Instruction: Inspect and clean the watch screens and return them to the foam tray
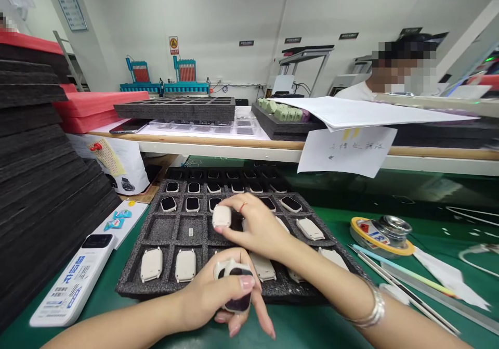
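Note:
A black foam tray (pixel 128 266) with square compartments lies in front of me, holding rows of watch cases. Dark screens face up in the back rows, while several white watch cases (pixel 185 265) nearer me show pale backs. My left hand (pixel 218 289) is closed around watch cases with dark faces, above the tray's front edge. Over the middle of the tray, my right hand (pixel 253 224) pinches a white watch case (pixel 222 217) between thumb and fingers. Two compartments left of it hold no watch case; one contains a small label (pixel 191 232).
Stacked black foam (pixel 31 182) rises at the left beside a white box (pixel 74 281). A tape roll (pixel 382 237), pens and a ruler lie at the right. The shelf edge (pixel 234 149) runs behind the tray. A person (pixel 393 73) is at the back right.

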A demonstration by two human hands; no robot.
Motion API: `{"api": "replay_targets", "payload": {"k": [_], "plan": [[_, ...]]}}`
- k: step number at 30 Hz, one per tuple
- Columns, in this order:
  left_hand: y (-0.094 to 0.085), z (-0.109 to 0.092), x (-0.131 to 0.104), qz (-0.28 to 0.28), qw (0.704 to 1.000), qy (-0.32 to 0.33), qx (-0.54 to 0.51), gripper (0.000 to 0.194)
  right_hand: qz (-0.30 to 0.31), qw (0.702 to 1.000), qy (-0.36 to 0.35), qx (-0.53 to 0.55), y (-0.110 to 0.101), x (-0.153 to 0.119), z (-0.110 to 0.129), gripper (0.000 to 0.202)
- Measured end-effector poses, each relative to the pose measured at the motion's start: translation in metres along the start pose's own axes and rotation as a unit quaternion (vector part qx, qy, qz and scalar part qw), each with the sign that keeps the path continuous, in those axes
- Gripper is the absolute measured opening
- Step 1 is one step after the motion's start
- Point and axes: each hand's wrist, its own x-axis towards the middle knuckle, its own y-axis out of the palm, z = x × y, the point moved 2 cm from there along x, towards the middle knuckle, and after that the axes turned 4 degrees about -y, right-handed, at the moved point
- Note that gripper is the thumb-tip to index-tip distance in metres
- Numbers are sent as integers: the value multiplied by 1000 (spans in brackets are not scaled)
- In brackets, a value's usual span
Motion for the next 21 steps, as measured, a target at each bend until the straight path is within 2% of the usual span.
{"api": "replay_targets", "payload": {"k": [2,4,6,9,11,12,14,15,18,21], "plan": [[1,-1,-3,-10,999,-16,48,37,19,1000,2,4,13,0,-3,31],[2,-2,-4,-40,997,-22,69,39,12,1000,10,12,14,-2,-4,31],[0,-3,-2,-79,995,-18,49,43,-15,999,17,27,3,-6,-1,28],[-5,-2,3,-119,991,-7,-53,48,-46,996,8,72,-25,-15,14,16],[-9,0,6,-124,984,-6,-131,49,-21,992,-26,121,-38,-23,26,17],[-11,1,7,-125,979,-8,-160,48,4,990,-45,136,-41,-28,31,25],[-14,3,7,-132,971,-18,-198,48,44,988,-75,130,-42,-38,38,40],[-15,4,7,-135,968,-25,-210,49,52,989,-81,114,-40,-41,40,39],[-15,3,8,-134,961,-40,-238,52,29,992,-86,83,-33,-48,42,21],[-14,2,9,-120,961,-37,-246,50,-13,991,-101,84,-28,-47,44,12]]}}
